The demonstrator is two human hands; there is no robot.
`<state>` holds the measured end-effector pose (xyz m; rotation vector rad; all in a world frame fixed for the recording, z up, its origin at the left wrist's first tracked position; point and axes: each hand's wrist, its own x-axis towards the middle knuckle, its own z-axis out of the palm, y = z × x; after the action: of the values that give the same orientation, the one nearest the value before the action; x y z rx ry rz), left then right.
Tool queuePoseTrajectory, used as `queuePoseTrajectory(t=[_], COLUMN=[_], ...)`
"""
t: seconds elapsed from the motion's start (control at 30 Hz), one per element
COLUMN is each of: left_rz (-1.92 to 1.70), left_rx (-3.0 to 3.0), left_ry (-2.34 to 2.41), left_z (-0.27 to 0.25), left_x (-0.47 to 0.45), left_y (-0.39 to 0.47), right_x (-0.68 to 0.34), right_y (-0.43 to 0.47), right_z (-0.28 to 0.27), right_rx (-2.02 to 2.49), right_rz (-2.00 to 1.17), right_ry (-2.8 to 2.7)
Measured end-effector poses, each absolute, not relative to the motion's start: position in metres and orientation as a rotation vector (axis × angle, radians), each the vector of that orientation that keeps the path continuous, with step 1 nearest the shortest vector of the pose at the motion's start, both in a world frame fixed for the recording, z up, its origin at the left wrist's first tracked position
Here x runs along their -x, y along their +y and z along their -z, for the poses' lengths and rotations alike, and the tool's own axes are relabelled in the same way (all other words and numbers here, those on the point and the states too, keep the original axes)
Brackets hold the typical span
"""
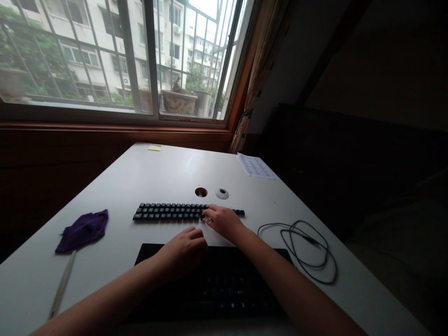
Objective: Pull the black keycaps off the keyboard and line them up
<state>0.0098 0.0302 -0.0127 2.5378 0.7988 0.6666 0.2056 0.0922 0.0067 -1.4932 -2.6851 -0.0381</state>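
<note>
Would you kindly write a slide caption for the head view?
Right hand at keycap rows on a white desk, left hand over a black keyboard.

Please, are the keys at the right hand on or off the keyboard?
Off: the keys stand in rows on the table, with a bare white strip between them and the keyboard.
</note>
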Motion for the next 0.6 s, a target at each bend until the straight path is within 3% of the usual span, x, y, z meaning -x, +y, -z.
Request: queuePoseTrajectory(t=[0.6], left_rz=[-0.681], left_rx=[-2.555], left_ry=[0.812], left_z=[0.0128], left_x=[-0.0107], left_y=[0.0306], right_x=[-0.2083], right_y=[0.089], right_z=[-0.0007], right_rx=[1.449], right_rz=[0.062], right_ry=[-2.652])
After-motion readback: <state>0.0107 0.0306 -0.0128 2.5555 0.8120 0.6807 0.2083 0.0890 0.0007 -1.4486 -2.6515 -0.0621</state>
